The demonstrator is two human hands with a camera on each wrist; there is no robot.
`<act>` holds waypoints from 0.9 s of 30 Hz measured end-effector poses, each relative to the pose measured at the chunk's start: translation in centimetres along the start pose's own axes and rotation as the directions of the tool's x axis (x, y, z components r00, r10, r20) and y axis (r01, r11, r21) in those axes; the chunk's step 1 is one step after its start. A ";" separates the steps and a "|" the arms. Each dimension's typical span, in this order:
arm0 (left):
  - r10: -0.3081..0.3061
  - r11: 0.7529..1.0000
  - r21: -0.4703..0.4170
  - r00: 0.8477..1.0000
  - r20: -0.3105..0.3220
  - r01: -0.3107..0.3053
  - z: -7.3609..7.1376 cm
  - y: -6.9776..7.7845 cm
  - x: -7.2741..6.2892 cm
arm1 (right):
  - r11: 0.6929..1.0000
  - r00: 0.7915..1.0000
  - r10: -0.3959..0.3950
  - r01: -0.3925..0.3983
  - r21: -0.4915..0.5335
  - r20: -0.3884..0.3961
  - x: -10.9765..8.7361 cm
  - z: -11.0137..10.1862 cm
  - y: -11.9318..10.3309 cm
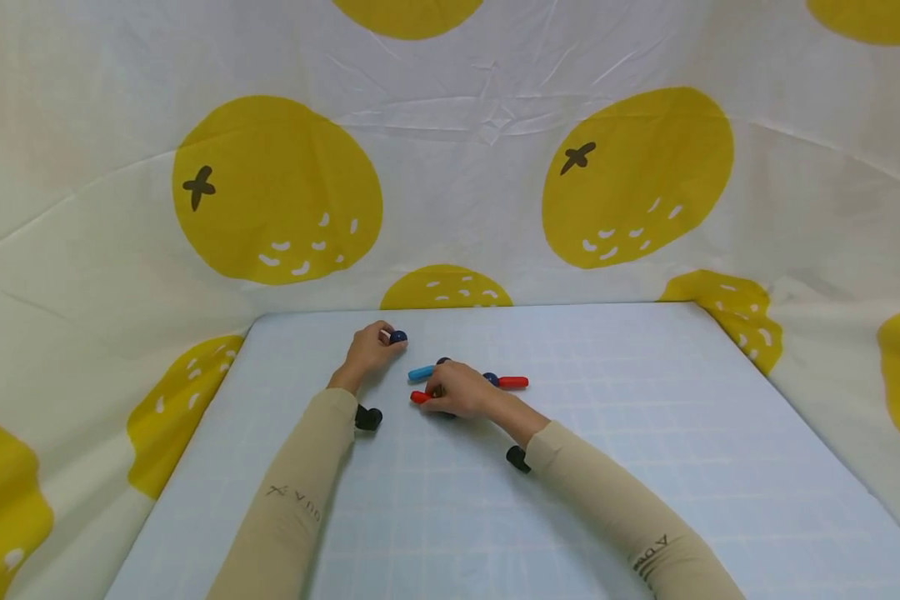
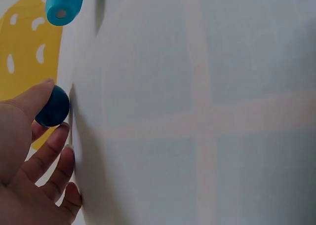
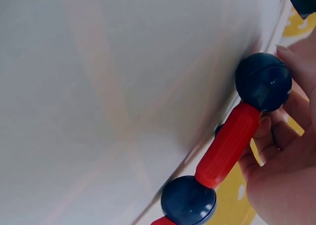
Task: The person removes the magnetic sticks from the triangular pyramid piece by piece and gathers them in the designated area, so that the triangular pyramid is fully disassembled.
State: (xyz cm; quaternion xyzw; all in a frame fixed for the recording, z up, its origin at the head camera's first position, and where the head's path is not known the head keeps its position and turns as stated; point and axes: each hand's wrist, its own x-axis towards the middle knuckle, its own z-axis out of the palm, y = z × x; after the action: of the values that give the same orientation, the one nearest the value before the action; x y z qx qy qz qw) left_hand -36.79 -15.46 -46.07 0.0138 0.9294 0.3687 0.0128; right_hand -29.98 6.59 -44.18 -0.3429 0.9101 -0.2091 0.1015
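My left hand (image 1: 372,350) pinches a dark blue ball (image 2: 53,106) between thumb and index finger, low over the tabletop; its other fingers are loosely bent. To the right, my right hand (image 1: 461,390) grips another dark blue ball (image 3: 263,82), thumb on one side and fingers behind it. A red rod (image 3: 229,145) runs from that ball to a further dark blue ball (image 3: 188,200), where a second red piece begins at the frame edge. In the head view a red rod end (image 1: 420,397) pokes out left of the right hand, which hides much of the assembly.
A light blue rod (image 1: 422,373) lies between the hands, beside a partly hidden blue ball (image 1: 443,362). Right of the right hand, a red rod (image 1: 513,382) joins a blue ball (image 1: 491,379). Patterned cloth (image 1: 457,183) stands behind the white table (image 1: 645,417).
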 end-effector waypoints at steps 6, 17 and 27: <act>0.012 1.000 0.029 1.000 0.006 -0.012 0.0 -0.3 0.0 | 1.000 1.000 -0.011 0.011 0.015 0.003 0.0 -0.1 0.0; 0.011 1.000 0.010 1.000 0.014 -0.011 -0.4 -0.4 -0.9 | 0.998 0.997 -0.070 0.070 -0.006 -0.045 -0.7 -0.5 0.2; 0.103 0.994 0.021 0.994 0.032 -0.104 -1.4 -1.1 -2.2 | 0.998 0.994 -0.028 0.034 0.054 -0.106 -2.2 -2.3 1.2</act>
State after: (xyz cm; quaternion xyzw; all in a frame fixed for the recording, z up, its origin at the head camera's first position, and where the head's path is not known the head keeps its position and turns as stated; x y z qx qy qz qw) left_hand -34.63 -17.31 -45.84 0.0678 0.9312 0.3581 0.0076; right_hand -29.82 9.53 -42.59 -0.3428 0.9026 -0.2536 0.0598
